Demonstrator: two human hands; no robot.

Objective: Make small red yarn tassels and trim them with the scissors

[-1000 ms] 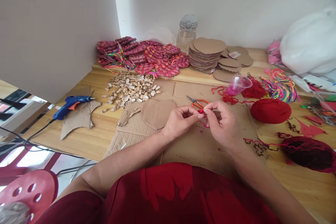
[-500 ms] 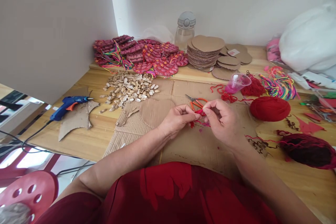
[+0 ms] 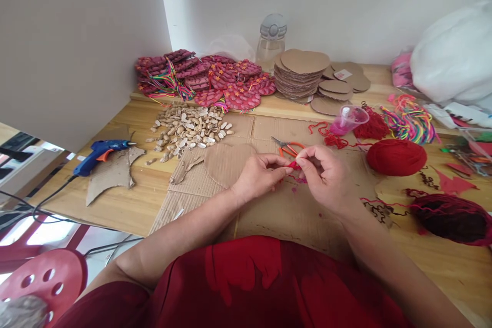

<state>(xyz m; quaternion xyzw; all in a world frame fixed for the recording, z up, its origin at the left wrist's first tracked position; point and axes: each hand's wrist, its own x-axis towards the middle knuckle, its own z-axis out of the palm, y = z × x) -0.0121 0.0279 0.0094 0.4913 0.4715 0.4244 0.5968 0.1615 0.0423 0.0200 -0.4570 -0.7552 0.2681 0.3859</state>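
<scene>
My left hand (image 3: pixel 258 177) and my right hand (image 3: pixel 325 177) meet over the middle of the table, fingers pinched together on a small piece of red yarn (image 3: pixel 294 165). Short red strands hang below the pinch. Orange-handled scissors (image 3: pixel 289 147) lie just beyond my fingers. A cardboard heart (image 3: pixel 226 163) lies flat left of my left hand. A red yarn ball (image 3: pixel 395 157) sits to the right of my right hand.
A blue glue gun (image 3: pixel 100 151) lies at the left. Several shells (image 3: pixel 188 130) are heaped behind, then pink finished hearts (image 3: pixel 215 79), a cardboard heart stack (image 3: pixel 302 74), a jar (image 3: pixel 271 41) and a pink cup (image 3: pixel 348 120). Dark yarn (image 3: pixel 453 218) and coloured cords (image 3: pixel 409 124) lie right.
Both hands have stayed pinched on the red yarn, shifting only slightly as the fingers work it. The view has drifted a little.
</scene>
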